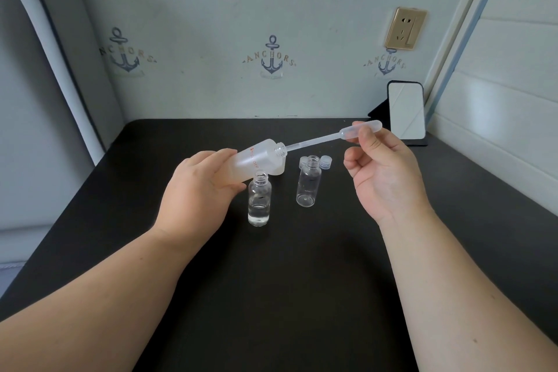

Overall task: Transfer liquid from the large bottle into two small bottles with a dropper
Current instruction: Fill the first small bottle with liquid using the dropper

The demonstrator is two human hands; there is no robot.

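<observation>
My left hand [199, 190] grips the large frosted bottle [256, 160], tilted with its open neck up and to the right. My right hand [383, 172] pinches the bulb of a clear plastic dropper [329, 137]. The dropper's thin tip is inside the large bottle's neck. Just below the large bottle stands a small clear bottle [259, 202], upright and open, holding some clear liquid. A second small bottle [308, 183] stands open to its right and looks empty.
Two small clear caps [325, 162] lie behind the second small bottle on the black table [302, 281]. A phone on a stand [406, 112] leans at the back right. The wall and a white panel border the table at back and right.
</observation>
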